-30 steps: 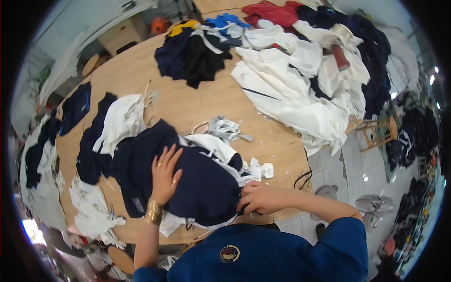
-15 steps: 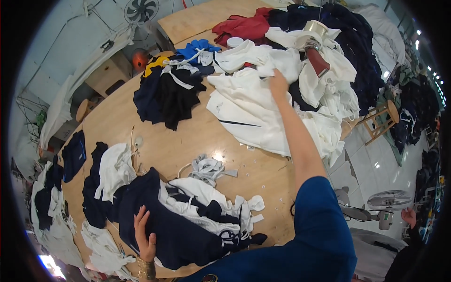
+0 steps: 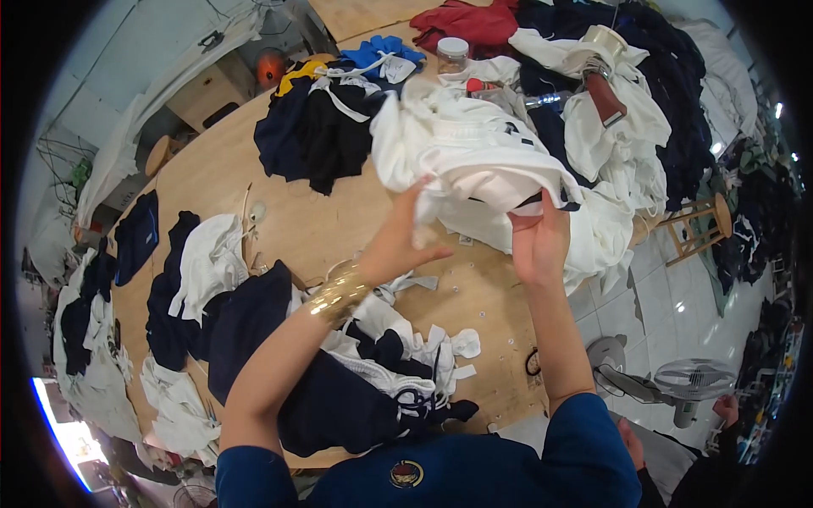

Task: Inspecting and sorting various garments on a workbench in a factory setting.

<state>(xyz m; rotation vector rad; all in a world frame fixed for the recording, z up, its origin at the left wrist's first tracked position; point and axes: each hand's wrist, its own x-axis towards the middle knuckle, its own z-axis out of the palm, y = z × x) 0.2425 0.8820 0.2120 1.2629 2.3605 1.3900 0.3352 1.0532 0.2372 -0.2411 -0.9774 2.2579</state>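
Observation:
A bulky white garment [image 3: 474, 144] with dark navy trim is lifted over the far middle of the table, gathered and partly blurred. My right hand [image 3: 540, 241] grips its near right edge, with the palm turned up. At its near left side my left hand [image 3: 394, 241] touches the cloth with its fingertips, fingers apart and thumb stretched out. Another white piece [image 3: 487, 224] lies beneath the lifted one. Closer to me rests a navy garment [image 3: 330, 411] with white cloth and cords bundled beside it.
Black and navy clothes [image 3: 313, 135] lie at the far left. A lidded jar [image 3: 452, 55] stands near the red cloth [image 3: 466, 21]. On the right are white garments, a thread cone [image 3: 605, 38], a wooden stool [image 3: 703, 222] and a fan [image 3: 694, 378]. Another person's hand [image 3: 631, 440] shows lower right.
My left hand has left the navy garment and reached forward to the white one. My right hand has drawn the white garment up and nearer, uncovering the jar and things behind it.

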